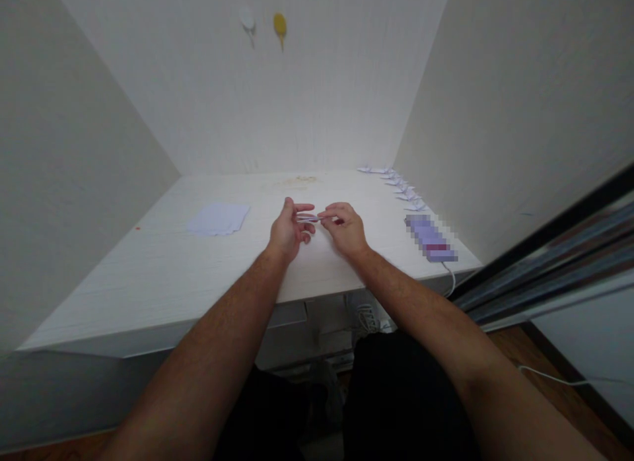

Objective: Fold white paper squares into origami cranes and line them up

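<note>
A small folded piece of pale paper (308, 218) is held edge-on between my two hands, over the front middle of the white table. My right hand (345, 227) pinches its right end between thumb and fingers. The other end sits among the fingers of my left hand (288, 231), whose thumb points upward and whose lower fingers are curled. The exact folds of the paper are too small to make out.
A stack of pale paper sheets (219, 219) lies on the white table (163, 269) at left. Several folded paper figures (402, 190) line the back right edge. A pixelated phone-like object (430, 238) with a white cable (452, 276) lies at right. Two hooks (280, 25) hang on the back wall.
</note>
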Demonstrator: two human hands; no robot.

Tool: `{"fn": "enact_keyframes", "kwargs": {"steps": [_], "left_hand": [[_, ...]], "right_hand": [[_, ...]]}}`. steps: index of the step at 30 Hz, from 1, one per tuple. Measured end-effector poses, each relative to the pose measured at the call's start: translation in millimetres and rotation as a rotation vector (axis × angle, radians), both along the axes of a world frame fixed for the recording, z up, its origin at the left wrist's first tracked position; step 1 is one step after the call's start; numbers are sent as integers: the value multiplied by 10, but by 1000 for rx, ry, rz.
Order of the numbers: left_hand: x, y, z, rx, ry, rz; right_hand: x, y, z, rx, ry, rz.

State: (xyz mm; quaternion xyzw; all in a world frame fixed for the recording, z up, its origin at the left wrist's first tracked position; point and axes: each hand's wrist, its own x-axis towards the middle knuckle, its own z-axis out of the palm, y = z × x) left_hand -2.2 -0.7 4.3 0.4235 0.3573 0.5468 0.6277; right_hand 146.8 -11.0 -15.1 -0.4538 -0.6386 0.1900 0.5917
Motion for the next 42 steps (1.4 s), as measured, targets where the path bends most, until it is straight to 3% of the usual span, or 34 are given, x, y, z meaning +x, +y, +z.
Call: {"fn": "enact_keyframes", "kwargs": {"steps": [4, 8, 15, 24, 31, 42], "left_hand": [[-16, 8, -18, 44, 54, -72], [-9, 5, -37, 82, 63, -34], [31, 13, -53, 101, 76, 92], [52, -24, -63, 141, 241, 44], [87, 7, -95, 180, 294, 105], [123, 5, -74, 174, 399, 99]], "right_hand": [[-3, -12, -5, 60, -55, 2], [-19, -19, 2, 46, 11, -31], [-62, -23, 15, -284, 241, 51], [-31, -12, 5, -247, 151, 29], [-12, 38, -15, -287, 131, 9], [-30, -69, 36, -115, -210, -136]]}}
